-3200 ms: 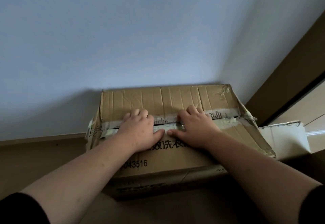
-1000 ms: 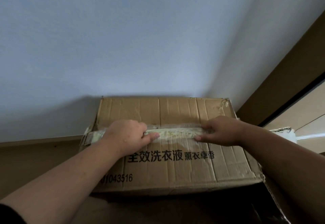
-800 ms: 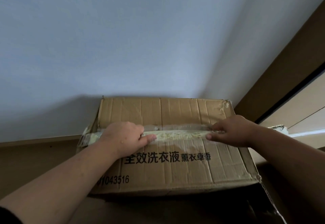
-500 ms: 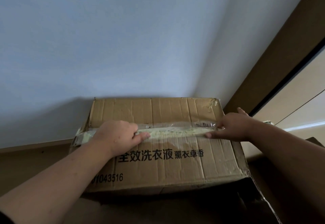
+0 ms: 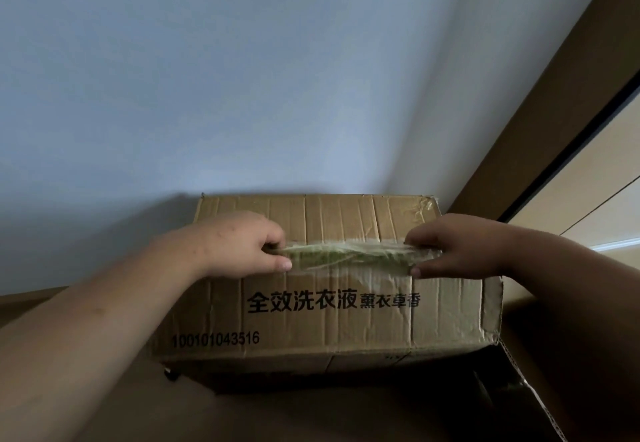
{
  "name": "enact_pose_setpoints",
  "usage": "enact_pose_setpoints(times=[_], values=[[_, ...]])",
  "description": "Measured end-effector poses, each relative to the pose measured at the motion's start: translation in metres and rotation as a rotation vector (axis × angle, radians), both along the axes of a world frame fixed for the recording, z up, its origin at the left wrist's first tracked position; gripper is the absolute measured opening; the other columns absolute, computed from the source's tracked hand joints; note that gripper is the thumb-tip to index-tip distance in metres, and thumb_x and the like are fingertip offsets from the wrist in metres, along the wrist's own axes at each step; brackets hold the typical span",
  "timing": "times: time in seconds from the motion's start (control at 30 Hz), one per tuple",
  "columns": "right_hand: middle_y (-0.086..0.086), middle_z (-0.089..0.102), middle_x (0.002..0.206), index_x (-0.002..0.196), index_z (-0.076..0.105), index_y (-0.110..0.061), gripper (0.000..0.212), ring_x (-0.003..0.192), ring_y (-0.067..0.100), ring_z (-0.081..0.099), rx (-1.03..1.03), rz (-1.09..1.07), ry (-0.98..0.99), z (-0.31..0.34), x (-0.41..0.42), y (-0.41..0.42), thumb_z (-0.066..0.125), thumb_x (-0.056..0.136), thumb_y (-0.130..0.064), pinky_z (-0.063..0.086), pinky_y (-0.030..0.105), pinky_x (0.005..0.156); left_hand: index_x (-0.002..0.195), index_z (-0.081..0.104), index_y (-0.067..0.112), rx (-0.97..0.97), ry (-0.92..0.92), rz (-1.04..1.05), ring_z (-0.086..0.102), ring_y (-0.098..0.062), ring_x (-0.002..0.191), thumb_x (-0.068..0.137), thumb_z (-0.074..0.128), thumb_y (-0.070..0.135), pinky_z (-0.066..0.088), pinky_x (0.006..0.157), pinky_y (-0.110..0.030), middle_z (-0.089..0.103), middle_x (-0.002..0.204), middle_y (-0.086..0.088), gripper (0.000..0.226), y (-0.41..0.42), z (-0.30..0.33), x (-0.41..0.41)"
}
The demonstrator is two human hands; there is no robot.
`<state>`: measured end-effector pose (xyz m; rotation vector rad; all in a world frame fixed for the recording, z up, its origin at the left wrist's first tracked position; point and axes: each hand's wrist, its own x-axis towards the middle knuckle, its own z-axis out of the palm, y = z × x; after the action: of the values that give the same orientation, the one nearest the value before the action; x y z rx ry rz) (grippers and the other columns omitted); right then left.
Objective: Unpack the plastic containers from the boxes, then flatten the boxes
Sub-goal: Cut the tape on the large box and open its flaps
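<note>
A brown cardboard box (image 5: 329,317) with black printed characters and a number stands against the wall, its top flaps closed. A crumpled strip of clear, yellowish packing tape (image 5: 349,256) runs along the top seam, partly lifted off the cardboard. My left hand (image 5: 242,244) pinches the tape's left end between thumb and fingers. My right hand (image 5: 453,251) pinches its right end. What the box holds is hidden.
A pale blue-grey wall (image 5: 277,77) rises right behind the box. A brown door frame (image 5: 540,122) slants up at the right. A dark opened carton edge (image 5: 512,389) lies at the lower right, below the box.
My hands moved from the middle of the seam outward to the tape's two ends. The tape has bunched up and come away from the box top. The right hand slid further right.
</note>
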<state>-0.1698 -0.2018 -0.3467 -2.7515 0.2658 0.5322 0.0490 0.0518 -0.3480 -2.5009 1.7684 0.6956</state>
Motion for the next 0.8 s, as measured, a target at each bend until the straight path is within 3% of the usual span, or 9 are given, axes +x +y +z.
enact_pose_setpoints(times=[0.1,0.2,0.33,0.4,0.5,0.6,0.67,0.73,0.8], values=[[-0.008,0.067,0.081,0.094,0.069,-0.026,0.024,0.075,0.005,0.062,0.045,0.016,0.106,0.017,0.001,0.019,0.067,0.09,-0.049,0.053,0.036,0.075,0.091,0.068,0.036,0.045,0.114,-0.034,0.058,0.004,0.074,0.085,0.065,0.054,0.043,0.064,-0.022,0.064,0.081,0.019,0.019,0.007,0.024,0.003],[-0.014,0.063,0.093,0.1,0.072,-0.03,0.018,0.084,0.002,0.061,0.067,0.098,0.127,0.03,-0.002,0.041,0.063,0.094,-0.044,0.051,0.028,0.08,0.098,0.069,0.037,0.08,0.216,-0.048,0.062,0.004,0.08,0.079,0.067,0.06,0.052,0.076,-0.026,0.068,0.087,0.02,0.029,0.013,0.031,-0.001],[-0.014,0.055,0.102,0.096,0.072,-0.025,0.017,0.093,0.005,0.058,0.234,0.108,0.182,0.03,-0.011,0.063,0.059,0.097,-0.037,0.048,0.025,0.084,0.106,0.066,0.041,0.133,0.43,-0.04,0.061,0.009,0.089,0.072,0.049,0.078,0.049,0.083,-0.021,0.065,0.095,0.028,0.053,0.032,0.026,-0.018],[-0.022,0.051,0.115,0.118,0.067,-0.034,0.026,0.108,-0.001,0.053,0.349,0.109,0.273,0.026,-0.02,0.072,0.055,0.098,-0.044,0.043,0.023,0.095,0.108,0.063,0.045,0.163,0.526,-0.027,0.059,0.011,0.095,0.069,0.036,0.091,0.047,0.086,-0.019,0.063,0.101,0.029,0.066,0.045,0.015,-0.027],[-0.035,0.023,0.15,0.151,0.028,-0.05,0.065,0.137,-0.011,0.025,0.47,0.106,0.485,0.015,-0.038,0.089,0.056,0.093,-0.056,0.025,0.017,0.109,0.111,0.055,0.054,0.199,0.571,-0.002,0.055,0.013,0.1,0.075,0.042,0.084,0.047,0.093,-0.023,0.059,0.106,0.033,0.048,0.064,-0.006,-0.054],[-0.035,-0.017,0.158,0.153,-0.009,-0.053,0.1,0.142,-0.014,-0.012,0.354,0.179,0.539,-0.011,-0.058,0.107,0.064,0.086,-0.061,0.0,0.022,0.119,0.122,0.048,0.052,0.157,0.533,0.029,0.048,0.014,0.109,0.084,0.055,0.066,0.043,0.096,-0.02,0.047,0.12,0.035,0.041,0.078,-0.032,-0.076],[-0.022,-0.03,0.159,0.153,-0.018,-0.046,0.114,0.141,-0.01,-0.029,0.252,0.259,0.426,-0.031,-0.067,0.118,0.068,0.081,-0.064,-0.016,0.02,0.117,0.125,0.049,0.048,0.063,0.507,0.09,0.046,0.012,0.112,0.085,0.059,0.061,0.042,0.094,-0.016,0.045,0.127,0.033,0.043,0.081,-0.049,-0.081],[-0.012,-0.038,0.158,0.152,-0.026,-0.041,0.123,0.141,0.0,-0.038,0.149,0.32,0.336,-0.046,-0.071,0.126,0.064,0.075,-0.075,-0.022,0.03,0.117,0.127,0.049,0.045,0.03,0.428,0.173,0.046,0.008,0.107,0.083,0.062,0.06,0.039,0.081,-0.012,0.048,0.128,0.029,0.048,0.079,-0.062,-0.081],[-0.007,-0.044,0.155,0.15,-0.031,-0.038,0.125,0.14,0.006,-0.043,0.064,0.341,0.3,-0.058,-0.072,0.132,0.054,0.071,-0.087,-0.024,0.036,0.117,0.133,0.046,0.043,0.064,0.337,0.168,0.048,0.001,0.108,0.079,0.063,0.065,0.039,0.079,-0.018,0.05,0.13,0.023,0.061,0.072,-0.071,-0.082]])
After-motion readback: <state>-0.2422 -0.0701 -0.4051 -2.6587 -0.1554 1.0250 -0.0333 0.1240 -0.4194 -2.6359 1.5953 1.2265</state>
